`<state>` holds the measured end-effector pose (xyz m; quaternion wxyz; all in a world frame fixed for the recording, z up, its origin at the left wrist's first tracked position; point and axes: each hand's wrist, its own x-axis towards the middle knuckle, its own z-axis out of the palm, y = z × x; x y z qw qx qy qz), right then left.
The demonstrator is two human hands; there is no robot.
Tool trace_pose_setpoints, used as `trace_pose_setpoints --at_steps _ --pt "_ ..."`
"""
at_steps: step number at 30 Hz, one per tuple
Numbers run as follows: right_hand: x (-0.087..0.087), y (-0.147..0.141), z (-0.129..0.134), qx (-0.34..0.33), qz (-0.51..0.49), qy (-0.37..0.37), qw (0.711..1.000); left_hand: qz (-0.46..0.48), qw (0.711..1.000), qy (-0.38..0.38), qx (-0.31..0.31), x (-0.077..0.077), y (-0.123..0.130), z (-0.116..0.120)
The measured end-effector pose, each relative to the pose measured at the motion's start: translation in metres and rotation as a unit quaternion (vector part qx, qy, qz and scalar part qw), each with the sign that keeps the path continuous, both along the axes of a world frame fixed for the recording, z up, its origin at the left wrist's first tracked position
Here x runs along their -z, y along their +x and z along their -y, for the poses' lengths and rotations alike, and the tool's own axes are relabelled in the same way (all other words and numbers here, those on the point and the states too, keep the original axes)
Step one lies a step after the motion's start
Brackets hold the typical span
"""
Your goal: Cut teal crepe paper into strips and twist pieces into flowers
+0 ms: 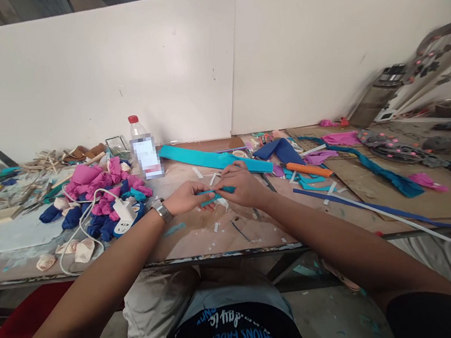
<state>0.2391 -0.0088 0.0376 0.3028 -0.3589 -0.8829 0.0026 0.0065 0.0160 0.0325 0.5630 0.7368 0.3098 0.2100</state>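
Near the middle of the table, my left hand (187, 199) pinches a small teal piece (209, 196) between thumb and fingers. My right hand (237, 185) meets it fingertip to fingertip, closed on the right end of the same teal piece, which is partly hidden by the fingers. A wide turquoise strip (207, 158) lies slantwise just behind both hands. Small white scraps (216, 227) are scattered around them. To the right of my right hand lie an orange-handled cutter (309, 169) and a folded dark blue strip (281, 152).
Pink and blue crumpled pieces (91, 184), a white plug (124, 209) on a power strip and a red-capped bottle (134, 126) stand left. Right are a long white stick (390, 213), blue strips and a wired floral piece (393, 145). White panels (86, 77) rise behind.
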Motion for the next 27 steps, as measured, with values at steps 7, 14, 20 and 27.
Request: trace_pose_setpoints --at_steps 7,14,20,27 --pt "-0.0015 -0.0006 0.0022 -0.001 0.015 0.009 1.0 0.002 1.0 0.011 -0.028 0.0031 0.0022 -0.0012" --pt "0.0029 -0.0017 -0.0004 0.023 0.012 -0.015 1.0 -0.075 0.956 0.278 -0.06 0.0005 -0.0004 0.0033" --pt "0.0038 -0.0029 -0.0011 0.029 -0.037 -0.028 0.998 -0.107 0.913 0.386 -0.074 -0.0039 -0.0002 0.0059" --pt "0.0033 -0.0028 -0.0016 0.018 -0.039 -0.018 0.999 -0.107 0.911 0.39 -0.08 -0.0049 0.0006 0.0074"
